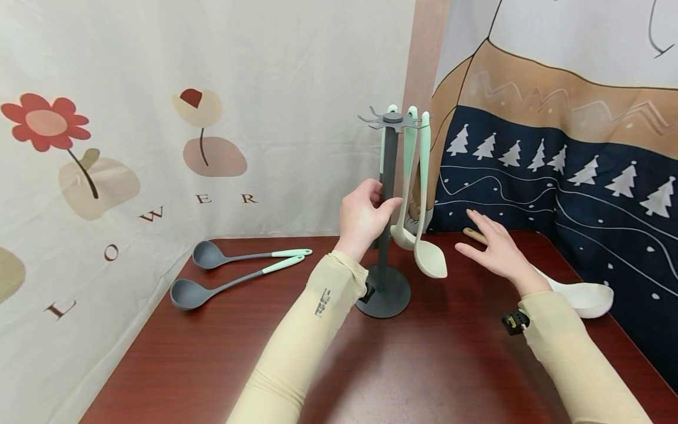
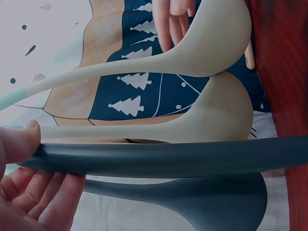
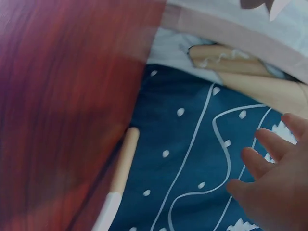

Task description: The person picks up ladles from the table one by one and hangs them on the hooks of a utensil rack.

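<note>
A dark grey utensil stand (image 1: 390,162) rises from a round base, with hooks at its top. My left hand (image 1: 365,218) pinches its pole between thumb and fingers. Two cream utensils with mint handles hang on its right: a pointed-lip ladle (image 1: 431,259) and another ladle (image 1: 404,238) behind it. In the left wrist view, a dark grey ladle (image 2: 226,202) hangs beyond the pole, mostly hidden in the head view. My right hand (image 1: 495,253) hovers with fingers spread, holding nothing. Under that forearm lies a white ladle (image 1: 588,297) with a wooden handle (image 3: 126,159).
On the left of the brown table (image 1: 159,365) lie two grey ladles, a nearer ladle (image 1: 190,294) and a farther ladle (image 1: 208,255), mint handles pointing right. A pale printed curtain (image 1: 296,118) and a dark tree-patterned cloth (image 1: 492,194) border the table.
</note>
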Demonstrator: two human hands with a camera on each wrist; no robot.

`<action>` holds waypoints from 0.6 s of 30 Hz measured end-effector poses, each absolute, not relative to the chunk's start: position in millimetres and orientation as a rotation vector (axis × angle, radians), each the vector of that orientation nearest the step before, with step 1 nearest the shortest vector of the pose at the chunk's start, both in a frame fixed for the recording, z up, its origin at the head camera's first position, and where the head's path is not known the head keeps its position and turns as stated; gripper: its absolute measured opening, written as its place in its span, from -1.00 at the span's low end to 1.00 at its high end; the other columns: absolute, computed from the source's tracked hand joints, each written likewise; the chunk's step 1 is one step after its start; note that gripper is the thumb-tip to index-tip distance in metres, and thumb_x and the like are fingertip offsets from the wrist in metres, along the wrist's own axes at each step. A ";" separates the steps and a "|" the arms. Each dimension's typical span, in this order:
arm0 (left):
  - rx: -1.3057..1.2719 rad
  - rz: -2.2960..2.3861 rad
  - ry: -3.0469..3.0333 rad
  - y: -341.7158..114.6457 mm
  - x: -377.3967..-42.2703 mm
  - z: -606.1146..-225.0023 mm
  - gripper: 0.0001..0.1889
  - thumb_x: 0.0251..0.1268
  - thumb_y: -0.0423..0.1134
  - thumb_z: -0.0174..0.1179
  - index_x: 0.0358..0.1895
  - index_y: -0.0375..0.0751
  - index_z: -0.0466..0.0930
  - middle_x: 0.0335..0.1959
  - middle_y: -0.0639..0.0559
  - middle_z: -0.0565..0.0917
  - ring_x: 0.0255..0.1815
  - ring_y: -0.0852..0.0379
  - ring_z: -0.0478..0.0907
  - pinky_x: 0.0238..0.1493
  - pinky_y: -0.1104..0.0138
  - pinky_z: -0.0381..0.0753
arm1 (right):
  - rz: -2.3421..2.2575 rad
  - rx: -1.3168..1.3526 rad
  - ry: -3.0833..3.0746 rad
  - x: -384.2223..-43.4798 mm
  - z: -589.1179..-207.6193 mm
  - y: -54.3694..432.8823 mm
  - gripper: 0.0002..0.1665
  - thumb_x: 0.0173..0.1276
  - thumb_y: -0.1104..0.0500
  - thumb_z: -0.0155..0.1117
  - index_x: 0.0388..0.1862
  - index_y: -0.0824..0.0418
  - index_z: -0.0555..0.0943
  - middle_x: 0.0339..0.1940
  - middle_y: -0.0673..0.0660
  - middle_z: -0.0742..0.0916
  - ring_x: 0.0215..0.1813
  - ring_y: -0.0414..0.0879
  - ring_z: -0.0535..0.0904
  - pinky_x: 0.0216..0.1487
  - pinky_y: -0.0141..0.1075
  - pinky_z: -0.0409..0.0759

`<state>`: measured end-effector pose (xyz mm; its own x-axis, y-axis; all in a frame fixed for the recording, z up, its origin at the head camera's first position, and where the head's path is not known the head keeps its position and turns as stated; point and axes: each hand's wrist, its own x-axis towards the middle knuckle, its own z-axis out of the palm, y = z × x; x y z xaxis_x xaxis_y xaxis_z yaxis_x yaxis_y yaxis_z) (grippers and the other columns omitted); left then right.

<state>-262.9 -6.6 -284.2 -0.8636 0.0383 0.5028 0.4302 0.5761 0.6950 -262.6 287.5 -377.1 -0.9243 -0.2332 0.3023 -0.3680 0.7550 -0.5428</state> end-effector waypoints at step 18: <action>-0.366 -1.227 -2.371 -5.9 -262.3 -284.7 -0.75 0.24 -0.10 0.38 -0.16 -0.14 0.60 -0.36 0.04 0.67 -0.32 0.14 0.59 -0.33 0.31 0.54 | 0.792 0.332 -2.911 -266.7 -393.6 319.6 0.10 0.37 -0.23 0.23 0.58 0.34 -0.02 0.52 0.52 0.10 0.50 0.47 -0.08 0.41 0.34 -0.16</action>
